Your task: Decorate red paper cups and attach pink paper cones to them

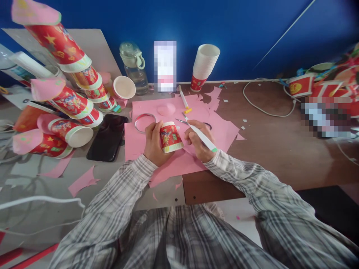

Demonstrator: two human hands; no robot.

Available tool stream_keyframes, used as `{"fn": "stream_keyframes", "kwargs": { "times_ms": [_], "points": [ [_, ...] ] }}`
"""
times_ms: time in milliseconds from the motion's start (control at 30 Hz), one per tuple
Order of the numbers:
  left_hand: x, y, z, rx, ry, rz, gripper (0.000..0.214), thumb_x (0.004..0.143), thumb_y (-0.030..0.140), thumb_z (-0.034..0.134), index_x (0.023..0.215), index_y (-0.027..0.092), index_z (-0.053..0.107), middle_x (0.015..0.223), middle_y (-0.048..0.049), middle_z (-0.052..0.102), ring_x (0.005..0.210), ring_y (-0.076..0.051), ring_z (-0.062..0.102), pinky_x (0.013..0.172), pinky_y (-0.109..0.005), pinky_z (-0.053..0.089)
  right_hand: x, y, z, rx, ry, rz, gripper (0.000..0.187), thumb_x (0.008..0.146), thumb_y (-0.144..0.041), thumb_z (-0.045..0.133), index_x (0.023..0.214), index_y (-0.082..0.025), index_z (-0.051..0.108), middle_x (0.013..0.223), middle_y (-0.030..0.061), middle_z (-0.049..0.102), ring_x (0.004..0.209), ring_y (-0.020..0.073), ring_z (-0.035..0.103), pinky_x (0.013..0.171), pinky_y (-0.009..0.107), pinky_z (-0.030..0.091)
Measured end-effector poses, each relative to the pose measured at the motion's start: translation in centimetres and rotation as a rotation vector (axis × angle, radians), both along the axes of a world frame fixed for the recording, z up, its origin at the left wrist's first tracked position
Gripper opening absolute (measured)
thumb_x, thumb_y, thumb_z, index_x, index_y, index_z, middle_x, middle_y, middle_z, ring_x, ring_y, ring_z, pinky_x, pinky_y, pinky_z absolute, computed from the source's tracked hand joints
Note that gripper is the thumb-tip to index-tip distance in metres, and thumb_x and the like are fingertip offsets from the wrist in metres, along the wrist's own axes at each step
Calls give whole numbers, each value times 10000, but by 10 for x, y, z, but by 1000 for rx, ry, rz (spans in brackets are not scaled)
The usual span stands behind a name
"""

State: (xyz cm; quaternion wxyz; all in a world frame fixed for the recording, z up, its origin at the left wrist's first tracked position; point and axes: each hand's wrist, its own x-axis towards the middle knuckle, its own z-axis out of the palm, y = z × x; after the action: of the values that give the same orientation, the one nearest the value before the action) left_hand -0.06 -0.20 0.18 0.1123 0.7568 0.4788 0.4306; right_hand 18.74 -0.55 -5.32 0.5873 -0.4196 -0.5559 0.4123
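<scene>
My left hand [154, 144] is closed around a red printed paper cup [170, 138], which is upside down with its rim low and coloured yellow-green. In my right hand [199, 141] is a white marker [202, 136] with a green end, its tip pointing away to the upper left, apart from the cup. Under both hands lie pink paper sheets [224, 129]. Scissors [181, 121] rest on the paper, partly hidden by my right hand. A roll of tape [143, 116] lies beyond my left hand. Another white marker [183, 96] and a yellow cap [187, 111] lie farther back.
Rocket-like stacks of red cups [71, 99] with pink tops stand at the left. A black phone [107, 137] lies beside the paper. At the back are a water bottle [136, 74], a lit screen [165, 67] and stacked cups [206, 61]. A white cable [269, 112] curls at right.
</scene>
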Motion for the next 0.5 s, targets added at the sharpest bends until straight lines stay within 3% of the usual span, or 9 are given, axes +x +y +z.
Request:
{"fn": "stream_keyframes", "kwargs": {
  "times_ms": [267,400,500],
  "points": [
    [-2,0,-1,-13,7,-21,795,605,382,652,1238,88,270,1138,-163,339,1118,-285,367,967,-486,348,6,11,-16,12,-6,-11,557,1038,-663,877,1450,-314,737,902,-15,803,698,214,714,723,441,722],
    [-3,-1,-1,-42,2,-37,828,596,397,666,1250,96,257,1131,-157,343,1107,-278,373,968,-481,350,34,38,-17,25,-119,-79,648,1054,-688,872,1593,-355,733,998,6,827,805,239,792,784,450,754],
    [-3,-1,-1,-62,-9,-47,840,593,427,666,1252,110,254,1133,-153,339,1108,-279,372,964,-486,351,57,65,-17,64,-233,-95,642,1047,-655,878,1596,-346,756,965,-2,833,787,252,805,784,471,765]
  ]
}}
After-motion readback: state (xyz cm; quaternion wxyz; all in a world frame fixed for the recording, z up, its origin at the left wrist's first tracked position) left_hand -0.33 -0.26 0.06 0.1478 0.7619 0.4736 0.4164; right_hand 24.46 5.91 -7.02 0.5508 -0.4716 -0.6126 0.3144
